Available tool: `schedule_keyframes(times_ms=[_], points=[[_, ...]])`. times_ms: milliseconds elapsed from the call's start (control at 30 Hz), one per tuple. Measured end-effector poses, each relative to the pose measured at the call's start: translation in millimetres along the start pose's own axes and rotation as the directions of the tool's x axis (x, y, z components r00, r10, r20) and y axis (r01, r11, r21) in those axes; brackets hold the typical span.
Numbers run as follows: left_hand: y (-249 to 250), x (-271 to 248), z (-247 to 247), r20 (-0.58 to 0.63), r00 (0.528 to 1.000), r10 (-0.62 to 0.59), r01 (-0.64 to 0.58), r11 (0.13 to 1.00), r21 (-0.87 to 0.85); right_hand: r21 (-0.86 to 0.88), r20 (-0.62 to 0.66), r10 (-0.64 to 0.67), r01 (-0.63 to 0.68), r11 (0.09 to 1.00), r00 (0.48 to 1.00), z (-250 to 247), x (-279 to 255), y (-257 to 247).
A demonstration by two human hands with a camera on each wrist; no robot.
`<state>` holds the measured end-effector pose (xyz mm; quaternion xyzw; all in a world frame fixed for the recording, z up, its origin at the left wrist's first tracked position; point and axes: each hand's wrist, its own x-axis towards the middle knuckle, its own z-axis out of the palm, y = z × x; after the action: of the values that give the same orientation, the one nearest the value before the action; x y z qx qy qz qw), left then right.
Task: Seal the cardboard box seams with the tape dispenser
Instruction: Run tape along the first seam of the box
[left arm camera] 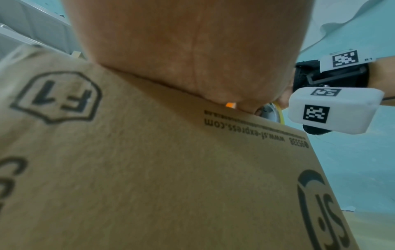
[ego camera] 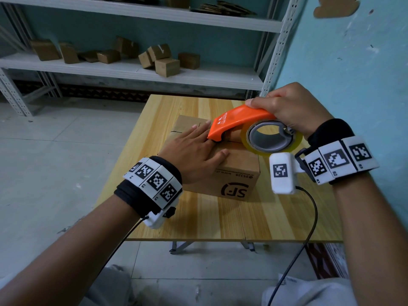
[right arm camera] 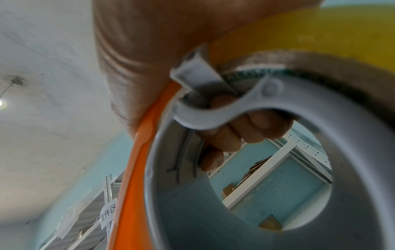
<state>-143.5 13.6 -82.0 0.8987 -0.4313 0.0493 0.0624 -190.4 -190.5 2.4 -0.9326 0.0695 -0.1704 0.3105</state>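
A brown cardboard box (ego camera: 236,173) printed "SF" stands on the wooden table (ego camera: 212,217). My left hand (ego camera: 196,149) lies flat on its top flaps, fingers straight and spread, pressing them down beside the centre seam. My right hand (ego camera: 289,107) grips the orange tape dispenser (ego camera: 234,122) with its roll of yellowish tape (ego camera: 273,138); the dispenser's front edge touches the box top by my left fingers. In the left wrist view the box side (left arm camera: 171,169) fills the frame under my palm (left arm camera: 188,50). In the right wrist view my fingers (right arm camera: 245,132) curl through the grey roll holder (right arm camera: 213,115).
A metal shelf unit (ego camera: 154,71) behind the table carries several small cardboard boxes (ego camera: 166,67). A blue wall (ego camera: 353,62) runs close along the table's right side. Cables (ego camera: 304,228) trail from both wrist cameras toward me. Bare tiled floor (ego camera: 55,151) lies to the left.
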Motion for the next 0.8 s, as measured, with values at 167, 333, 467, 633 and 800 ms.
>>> schedule_keyframes(times_ms=[167, 333, 467, 633, 800], points=[[0.5, 0.0, -1.4, -0.004, 1.000, 0.005, -0.005, 1.000, -0.009, -0.012, -0.001, -0.007, 0.007, 1.000, 1.000, 0.6, -0.2, -0.5], [-0.1, -0.2, -0.5, -0.009, 1.000, 0.003, -0.003, 1.000, -0.017, -0.013, -0.010, -0.021, 0.021, 1.000, 1.000, 1.4, 0.5, 0.4], [0.2, -0.2, -0.2, -0.015, 1.000, 0.000, 0.000, 1.000, -0.020, -0.008, -0.006, -0.020, 0.020, 1.000, 1.000, 1.2, 0.8, 0.9], [1.3, -0.3, -0.2, -0.017, 1.000, -0.005, 0.005, 1.000, -0.018, -0.006, 0.002, -0.010, 0.010, 1.000, 1.000, 0.3, 0.2, 0.7], [2.4, -1.2, -1.8, -0.012, 1.000, -0.010, 0.010, 1.000, -0.015, -0.032, 0.003, -0.016, 0.016, 0.999, 1.000, -0.2, -0.7, 0.0]])
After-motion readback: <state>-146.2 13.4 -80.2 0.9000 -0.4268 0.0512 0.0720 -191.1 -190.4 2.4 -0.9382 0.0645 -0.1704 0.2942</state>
